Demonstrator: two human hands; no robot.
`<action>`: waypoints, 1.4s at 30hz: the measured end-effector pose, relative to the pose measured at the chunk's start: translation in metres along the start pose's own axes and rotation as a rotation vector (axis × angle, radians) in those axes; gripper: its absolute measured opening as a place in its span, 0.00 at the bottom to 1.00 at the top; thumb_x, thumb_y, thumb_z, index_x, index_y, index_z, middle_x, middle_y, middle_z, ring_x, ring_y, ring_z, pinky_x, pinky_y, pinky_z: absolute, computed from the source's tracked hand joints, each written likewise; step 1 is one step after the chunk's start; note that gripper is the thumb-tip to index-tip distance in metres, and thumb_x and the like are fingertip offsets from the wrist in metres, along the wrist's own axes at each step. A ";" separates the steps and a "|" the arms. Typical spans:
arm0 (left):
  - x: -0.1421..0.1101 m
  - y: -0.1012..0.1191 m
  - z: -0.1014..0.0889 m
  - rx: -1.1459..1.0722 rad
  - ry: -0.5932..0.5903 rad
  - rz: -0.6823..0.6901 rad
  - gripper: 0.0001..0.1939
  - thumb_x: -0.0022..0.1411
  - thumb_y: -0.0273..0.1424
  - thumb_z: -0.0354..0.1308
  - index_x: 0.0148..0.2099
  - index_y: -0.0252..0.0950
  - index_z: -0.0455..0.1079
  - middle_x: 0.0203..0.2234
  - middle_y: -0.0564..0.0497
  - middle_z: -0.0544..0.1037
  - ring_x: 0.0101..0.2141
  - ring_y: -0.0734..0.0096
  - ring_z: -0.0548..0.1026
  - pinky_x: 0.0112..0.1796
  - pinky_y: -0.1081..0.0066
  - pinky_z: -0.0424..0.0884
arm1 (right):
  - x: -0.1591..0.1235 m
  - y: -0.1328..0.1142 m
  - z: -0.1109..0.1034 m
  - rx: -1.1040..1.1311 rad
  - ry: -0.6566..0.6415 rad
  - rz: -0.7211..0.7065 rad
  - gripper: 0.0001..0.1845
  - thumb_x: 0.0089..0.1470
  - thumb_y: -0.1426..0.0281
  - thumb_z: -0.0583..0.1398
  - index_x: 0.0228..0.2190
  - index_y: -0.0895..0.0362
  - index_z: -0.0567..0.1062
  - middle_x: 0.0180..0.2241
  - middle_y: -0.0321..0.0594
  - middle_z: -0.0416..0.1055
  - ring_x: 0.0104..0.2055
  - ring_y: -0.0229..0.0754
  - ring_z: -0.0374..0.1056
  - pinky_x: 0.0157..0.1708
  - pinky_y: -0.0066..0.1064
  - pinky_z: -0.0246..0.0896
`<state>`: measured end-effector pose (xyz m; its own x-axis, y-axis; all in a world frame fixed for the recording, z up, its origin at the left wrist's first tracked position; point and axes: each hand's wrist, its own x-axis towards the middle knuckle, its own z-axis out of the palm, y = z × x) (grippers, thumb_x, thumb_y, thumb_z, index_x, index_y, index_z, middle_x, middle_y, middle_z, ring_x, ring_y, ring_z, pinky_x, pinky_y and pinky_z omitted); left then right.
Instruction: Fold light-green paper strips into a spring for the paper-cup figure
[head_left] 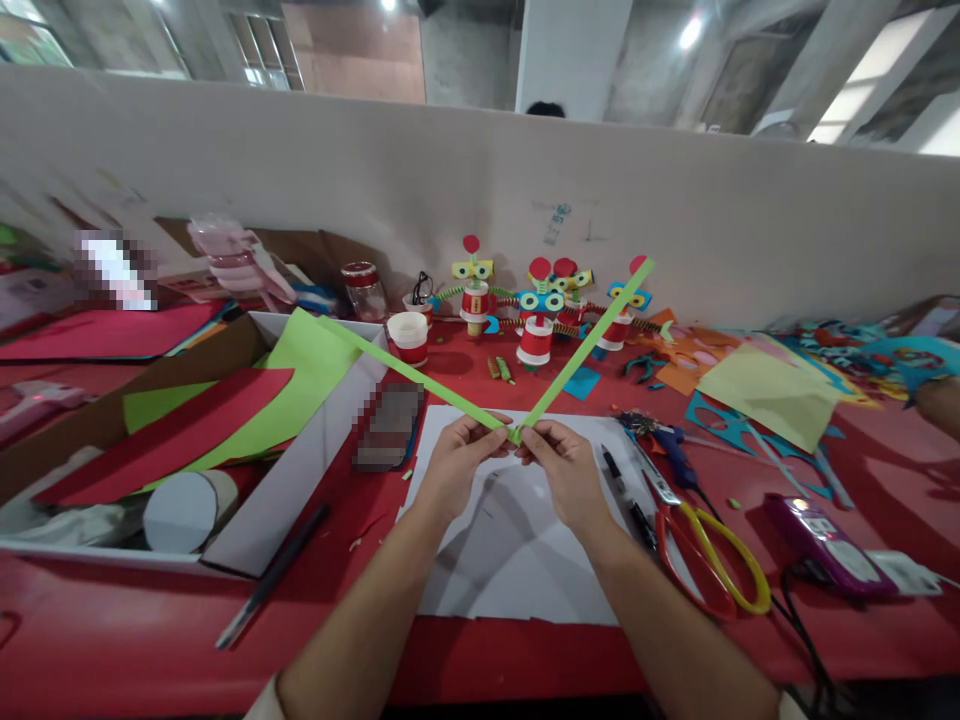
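Two long arms of light green paper strip (587, 352) spread in a V and meet in a small folded bit between my fingertips. My left hand (466, 455) pinches the strip at the meeting point, from which one arm runs up to the left. Close beside it, my right hand (559, 462) pinches the same folded part, under the arm rising to the right. Both hands are above a white sheet of paper (517, 575) on the red table. Whether one strip or two are joined there, I cannot tell.
An open box (300, 470) with coloured paper stands left. Several paper-cup robot figures (535, 340) line the back, near a paper cup (409, 338). To the right lie scissors (724, 560), black pens (619, 480), a glue gun (675, 455), a purple device (825, 550) and paper scraps (772, 395).
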<state>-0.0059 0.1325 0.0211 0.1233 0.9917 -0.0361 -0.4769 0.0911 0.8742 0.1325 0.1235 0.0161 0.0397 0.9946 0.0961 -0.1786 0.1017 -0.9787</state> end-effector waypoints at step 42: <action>-0.005 -0.006 0.012 -0.028 0.075 0.061 0.11 0.40 0.27 0.71 0.29 0.34 0.75 0.21 0.54 0.76 0.27 0.73 0.72 0.33 0.71 0.68 | -0.005 -0.009 -0.001 -0.402 0.044 -0.212 0.10 0.52 0.62 0.61 0.27 0.56 0.76 0.24 0.37 0.73 0.26 0.39 0.67 0.28 0.29 0.63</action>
<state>0.0069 0.1264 0.0218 0.0284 0.9994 -0.0204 -0.5060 0.0320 0.8619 0.1348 0.1174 0.0241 0.0775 0.9499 0.3029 0.2337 0.2780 -0.9317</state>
